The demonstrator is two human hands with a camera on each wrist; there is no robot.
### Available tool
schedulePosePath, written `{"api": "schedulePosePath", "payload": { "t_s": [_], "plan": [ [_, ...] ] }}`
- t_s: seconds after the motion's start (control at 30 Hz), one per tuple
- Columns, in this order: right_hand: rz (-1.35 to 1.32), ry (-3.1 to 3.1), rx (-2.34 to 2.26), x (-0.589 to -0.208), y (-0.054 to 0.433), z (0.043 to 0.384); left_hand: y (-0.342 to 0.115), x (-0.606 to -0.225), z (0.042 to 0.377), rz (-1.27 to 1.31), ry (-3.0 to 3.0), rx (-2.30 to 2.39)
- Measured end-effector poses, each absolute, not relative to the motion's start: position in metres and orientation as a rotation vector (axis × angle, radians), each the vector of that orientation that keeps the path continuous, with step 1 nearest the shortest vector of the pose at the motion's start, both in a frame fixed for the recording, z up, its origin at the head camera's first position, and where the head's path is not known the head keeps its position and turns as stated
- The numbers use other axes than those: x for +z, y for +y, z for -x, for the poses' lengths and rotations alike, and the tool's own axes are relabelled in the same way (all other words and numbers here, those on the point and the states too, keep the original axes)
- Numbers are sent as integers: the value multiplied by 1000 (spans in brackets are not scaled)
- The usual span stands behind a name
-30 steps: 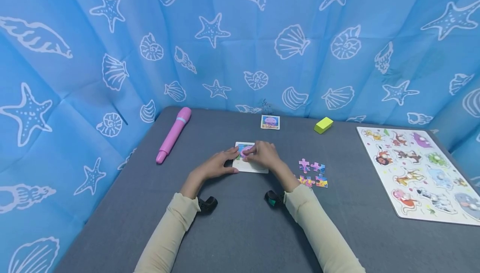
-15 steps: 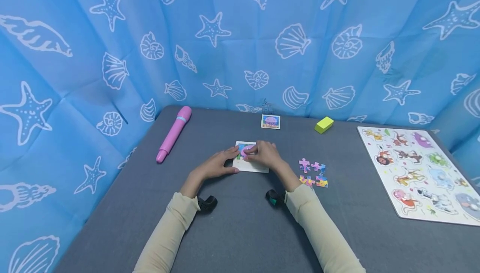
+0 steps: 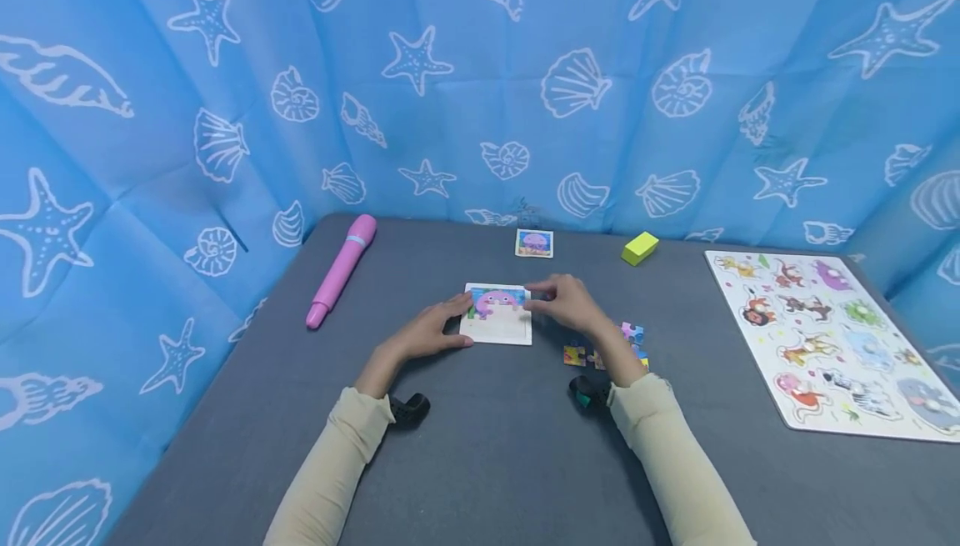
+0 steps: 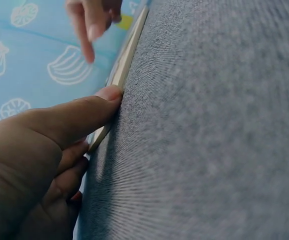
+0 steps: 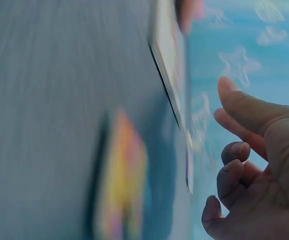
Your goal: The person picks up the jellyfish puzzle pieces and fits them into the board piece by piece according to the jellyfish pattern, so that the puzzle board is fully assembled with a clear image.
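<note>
A white puzzle tray (image 3: 495, 333) lies in the middle of the table, the pink sea-creature picture filling its upper part and the lower part bare. My left hand (image 3: 426, 333) holds the tray's left side between thumb and fingers; in the left wrist view the thumb (image 4: 97, 105) presses its edge. Off the tray's upper right side is my right hand (image 3: 566, 303), thumb and index finger extended and apart, nothing between them. In the right wrist view its other fingers (image 5: 232, 175) hang loosely curled. Loose jigsaw pieces (image 3: 574, 355) lie beside the right forearm, which hides some of them.
A small picture card (image 3: 535, 243) lies behind the tray, with a yellow-green block (image 3: 640, 248) to its right. At the left is a pink microphone-shaped toy (image 3: 341, 271). A large animal peg puzzle board (image 3: 780, 363) takes up the right side. A blue shell-print curtain (image 3: 465, 112) hangs behind.
My right hand has drawn back to the right off the tray, uncovering the picture's upper part. Its forearm now covers some loose pieces. My left hand stays on the tray's left side.
</note>
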State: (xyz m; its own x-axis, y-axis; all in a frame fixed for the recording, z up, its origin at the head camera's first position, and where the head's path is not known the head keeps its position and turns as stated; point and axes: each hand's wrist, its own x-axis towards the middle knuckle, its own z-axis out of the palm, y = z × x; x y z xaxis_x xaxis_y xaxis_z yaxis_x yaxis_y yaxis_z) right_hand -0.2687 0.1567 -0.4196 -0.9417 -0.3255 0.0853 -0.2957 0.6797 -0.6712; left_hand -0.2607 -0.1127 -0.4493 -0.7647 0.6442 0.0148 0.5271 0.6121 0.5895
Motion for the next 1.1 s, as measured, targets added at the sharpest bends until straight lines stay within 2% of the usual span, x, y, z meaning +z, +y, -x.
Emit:
{"api": "schedulePosePath", "payload": {
  "t_s": [0.27, 0.6, 1.1],
  "plan": [
    [397, 2831, -1093, -414, 216, 259, -115, -448, 260, -952, 2635, 882],
    [411, 2739, -1035, -425, 270, 238, -115, -448, 259, -959, 2622, 872],
    [342, 2780, -955, -427, 272, 233, -110, -452, 260, -995, 2618, 881]
  ]
}}
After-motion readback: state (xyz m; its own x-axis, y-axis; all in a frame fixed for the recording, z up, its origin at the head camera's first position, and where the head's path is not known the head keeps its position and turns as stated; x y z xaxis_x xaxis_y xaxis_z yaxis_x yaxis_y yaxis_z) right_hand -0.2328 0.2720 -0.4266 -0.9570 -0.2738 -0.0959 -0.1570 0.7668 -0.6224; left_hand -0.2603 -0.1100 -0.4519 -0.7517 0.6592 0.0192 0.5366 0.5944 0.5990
